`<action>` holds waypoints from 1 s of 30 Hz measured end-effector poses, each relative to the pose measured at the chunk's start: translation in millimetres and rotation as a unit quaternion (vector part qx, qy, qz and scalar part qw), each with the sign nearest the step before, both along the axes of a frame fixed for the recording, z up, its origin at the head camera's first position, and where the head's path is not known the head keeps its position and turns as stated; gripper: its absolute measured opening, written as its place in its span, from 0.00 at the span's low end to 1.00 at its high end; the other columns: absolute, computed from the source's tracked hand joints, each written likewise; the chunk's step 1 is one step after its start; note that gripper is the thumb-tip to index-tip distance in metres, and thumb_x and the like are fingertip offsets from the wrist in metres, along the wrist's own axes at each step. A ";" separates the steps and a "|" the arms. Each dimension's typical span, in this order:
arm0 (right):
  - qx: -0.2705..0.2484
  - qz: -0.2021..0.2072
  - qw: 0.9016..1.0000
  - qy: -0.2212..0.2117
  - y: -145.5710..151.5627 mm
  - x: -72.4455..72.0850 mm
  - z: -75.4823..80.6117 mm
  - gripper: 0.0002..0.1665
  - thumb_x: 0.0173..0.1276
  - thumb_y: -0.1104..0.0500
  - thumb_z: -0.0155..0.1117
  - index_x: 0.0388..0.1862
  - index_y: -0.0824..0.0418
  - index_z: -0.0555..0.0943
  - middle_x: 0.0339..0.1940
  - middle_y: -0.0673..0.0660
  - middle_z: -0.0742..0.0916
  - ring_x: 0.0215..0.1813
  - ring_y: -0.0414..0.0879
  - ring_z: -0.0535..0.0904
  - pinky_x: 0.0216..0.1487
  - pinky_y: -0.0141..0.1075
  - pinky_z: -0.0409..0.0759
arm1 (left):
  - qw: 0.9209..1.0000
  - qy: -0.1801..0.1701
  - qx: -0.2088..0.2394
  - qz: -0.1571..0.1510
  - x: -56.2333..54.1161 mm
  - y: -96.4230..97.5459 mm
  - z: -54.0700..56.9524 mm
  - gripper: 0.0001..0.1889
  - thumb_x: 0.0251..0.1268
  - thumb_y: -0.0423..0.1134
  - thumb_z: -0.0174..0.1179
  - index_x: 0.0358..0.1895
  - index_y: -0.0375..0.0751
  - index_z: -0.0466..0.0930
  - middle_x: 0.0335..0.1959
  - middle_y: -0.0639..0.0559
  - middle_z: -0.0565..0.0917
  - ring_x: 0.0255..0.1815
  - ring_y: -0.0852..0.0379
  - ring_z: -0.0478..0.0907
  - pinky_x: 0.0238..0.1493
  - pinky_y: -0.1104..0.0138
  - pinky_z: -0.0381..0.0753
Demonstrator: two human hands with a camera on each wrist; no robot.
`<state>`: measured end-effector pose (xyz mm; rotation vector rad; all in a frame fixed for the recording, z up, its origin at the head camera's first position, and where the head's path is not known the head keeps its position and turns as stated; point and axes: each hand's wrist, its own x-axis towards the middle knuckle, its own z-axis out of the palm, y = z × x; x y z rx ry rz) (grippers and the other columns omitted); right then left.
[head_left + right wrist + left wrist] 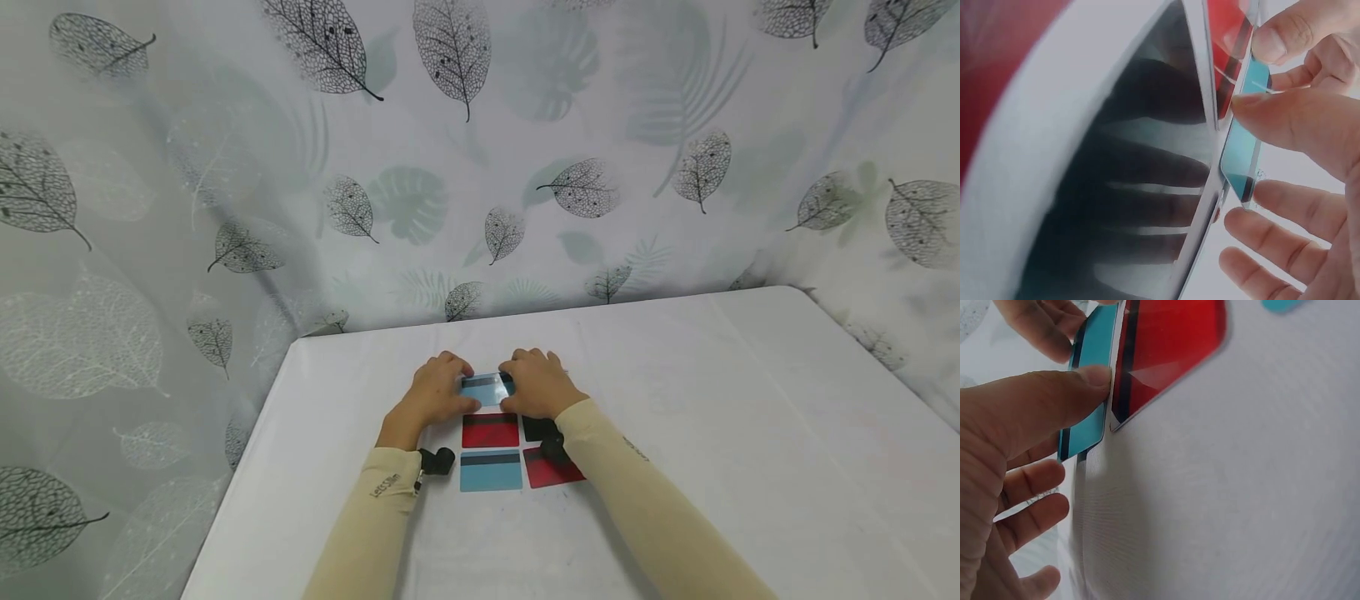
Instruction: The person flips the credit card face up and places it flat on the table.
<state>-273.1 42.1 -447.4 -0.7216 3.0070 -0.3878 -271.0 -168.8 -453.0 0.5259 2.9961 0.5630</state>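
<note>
Both hands hold one light blue card with a dark stripe (483, 390), the farthest card from me. My left hand (437, 390) grips its left end, thumb (1088, 384) at the near edge and fingers toward the far edge. On the right end, my right hand (542, 385) holds it likewise, its thumb (1285, 115) at the near edge and the other fingers spread beyond. Just nearer lies a red card (491, 421), close below the blue one. A glossy black card (1147, 137) beneath the right hand reflects its fingers.
Nearer on the white table (720, 433) lie another blue striped card (491, 477) and a second red card (551, 475), partly covered by the right forearm. Dark wrist cameras (438, 462) hang by the wrists. Leaf-patterned cloth (480, 167) rises behind the table's far edge.
</note>
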 end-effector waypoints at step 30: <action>-0.016 0.013 0.999 0.037 6.2 1.5 4.2 0.34 0.56 0.44 0.77 0.59 0.58 0.87 0.51 0.56 0.85 0.51 0.54 0.78 0.67 0.64 0.71 | 1.000 0.001 0.007 -0.017 2.6 -0.9 1.5 0.33 0.55 0.48 0.78 0.64 0.43 0.81 0.58 0.49 0.83 0.58 0.47 0.77 0.67 0.50 0.72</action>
